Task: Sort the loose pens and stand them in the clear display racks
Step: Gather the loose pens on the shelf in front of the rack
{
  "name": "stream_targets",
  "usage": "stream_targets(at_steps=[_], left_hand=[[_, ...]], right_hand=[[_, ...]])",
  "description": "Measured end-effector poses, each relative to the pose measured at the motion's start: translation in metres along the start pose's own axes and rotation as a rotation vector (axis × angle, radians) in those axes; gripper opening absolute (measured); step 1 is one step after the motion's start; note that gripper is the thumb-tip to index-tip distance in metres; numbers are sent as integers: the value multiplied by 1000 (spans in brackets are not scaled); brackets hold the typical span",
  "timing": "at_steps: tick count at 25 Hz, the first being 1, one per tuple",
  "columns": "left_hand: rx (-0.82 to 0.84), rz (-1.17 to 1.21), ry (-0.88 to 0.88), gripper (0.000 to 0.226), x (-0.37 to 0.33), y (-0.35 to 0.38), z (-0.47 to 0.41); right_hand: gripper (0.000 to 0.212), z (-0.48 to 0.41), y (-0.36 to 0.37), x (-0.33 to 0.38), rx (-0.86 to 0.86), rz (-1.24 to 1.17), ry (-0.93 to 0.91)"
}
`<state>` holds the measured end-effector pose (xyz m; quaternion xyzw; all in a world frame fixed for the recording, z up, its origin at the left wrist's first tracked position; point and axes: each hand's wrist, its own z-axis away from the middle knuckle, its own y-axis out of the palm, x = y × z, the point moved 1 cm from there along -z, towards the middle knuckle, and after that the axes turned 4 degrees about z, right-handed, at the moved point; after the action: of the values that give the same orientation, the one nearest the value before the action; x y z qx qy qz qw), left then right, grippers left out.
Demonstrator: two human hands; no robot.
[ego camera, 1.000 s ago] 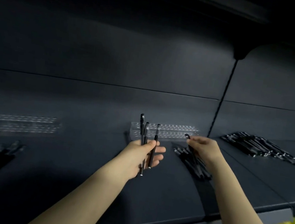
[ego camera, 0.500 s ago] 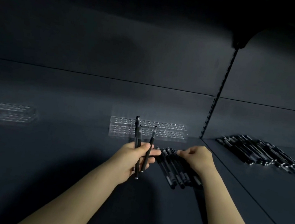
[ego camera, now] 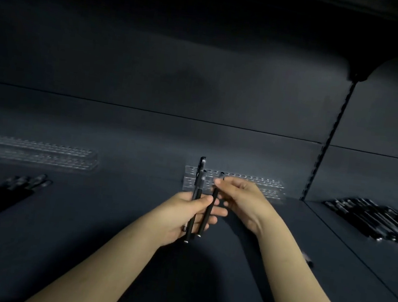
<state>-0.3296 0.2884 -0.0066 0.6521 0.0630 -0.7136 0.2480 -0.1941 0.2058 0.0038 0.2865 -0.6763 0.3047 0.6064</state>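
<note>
My left hand grips a small bunch of black pens upright over the dark shelf. My right hand pinches the top of the rightmost pen in that bunch. Behind both hands a clear display rack with rows of holes stands against the back panel; no pen stands in it. A second clear rack sits at the far left. The loose pile that lay under my right hand is hidden from this angle.
A heap of black pens lies on the neighbouring shelf at the right. More black pens lie at the left, in front of the left rack. A slotted upright divides the two shelf bays.
My right hand has lifted off the loose pile on the shelf and come up to the pens in my left hand. The view has swung to the left.
</note>
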Motion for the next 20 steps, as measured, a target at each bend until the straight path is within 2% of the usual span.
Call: stream_targets(at_steps=[6,9,11,17,20], left_hand=[[38,-137,-49,35,-28,-112,47],[58,-170,-78,42,-45,-174,70],[48,-183,-69,45,-56,-220,85],[-167,-80,24,43,-75,-341,106],[-236,-77,24,38,-79,-375,111]], right_hand=[[9,-21,122,10,188,-223,161],[4,-35,193,17,303,-295,168],[5,-45,242,23,317,-343,174],[5,-71,337,21,-21,-441,175],[9,-77,354,15,-117,-198,199]])
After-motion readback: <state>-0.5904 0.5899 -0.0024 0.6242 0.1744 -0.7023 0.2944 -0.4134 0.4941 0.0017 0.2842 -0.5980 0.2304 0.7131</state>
